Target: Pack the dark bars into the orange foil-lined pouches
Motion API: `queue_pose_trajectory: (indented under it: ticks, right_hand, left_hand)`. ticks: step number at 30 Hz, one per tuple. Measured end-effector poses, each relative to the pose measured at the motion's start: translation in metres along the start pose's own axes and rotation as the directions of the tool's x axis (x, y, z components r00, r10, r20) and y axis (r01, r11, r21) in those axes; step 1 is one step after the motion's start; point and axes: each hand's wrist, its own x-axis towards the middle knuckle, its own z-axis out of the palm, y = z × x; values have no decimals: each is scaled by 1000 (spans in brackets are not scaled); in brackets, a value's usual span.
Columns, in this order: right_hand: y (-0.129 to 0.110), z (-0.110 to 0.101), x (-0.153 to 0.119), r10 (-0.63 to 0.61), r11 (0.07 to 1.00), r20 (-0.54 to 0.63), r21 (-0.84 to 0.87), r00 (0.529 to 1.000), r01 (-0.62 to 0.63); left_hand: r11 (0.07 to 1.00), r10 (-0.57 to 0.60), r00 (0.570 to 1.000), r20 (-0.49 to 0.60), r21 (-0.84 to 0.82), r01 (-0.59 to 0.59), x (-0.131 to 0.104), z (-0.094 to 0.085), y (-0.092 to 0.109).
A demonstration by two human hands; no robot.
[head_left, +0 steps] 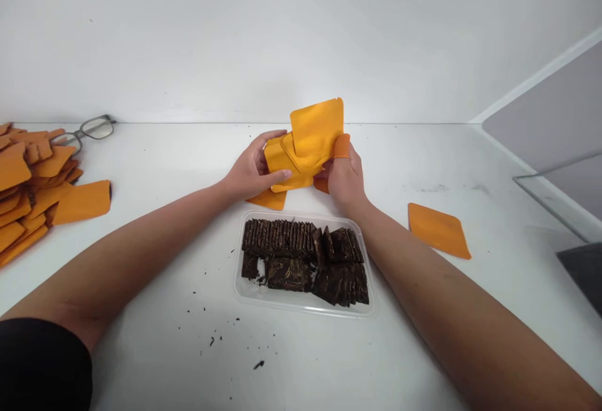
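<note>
My left hand [244, 169] is closed on a few overlapping small orange pouches [282, 157], its thumb lying across their front. From the right, my right hand [348, 179] pinches an upright orange pouch [317, 125] that overlaps them. An orange finger cover [342, 147] sits on one digit of my right hand. Just below both hands stands a clear plastic container [305, 309], holding several rows of thin dark brown pressed squares [282, 238]. Another orange pouch [270, 199] lies on the table under my left hand, partly hidden.
A heap of orange pouches [21, 204] spreads over the left side, with eyeglasses [97, 127] at its back edge. One flat pouch [438, 230] lies right of my right forearm. Dark crumbs [259, 364] dot the white table [179, 361]. A white wall [301, 34] rises behind.
</note>
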Motion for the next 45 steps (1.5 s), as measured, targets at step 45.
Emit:
queue_pose_trajectory:
  ticks: [45]
  right_hand:
    - [23,-20,10,-20,998,-275,-66,961,2]
  left_hand:
    - [788,485,874,-36,451,-419,-111,-13,62]
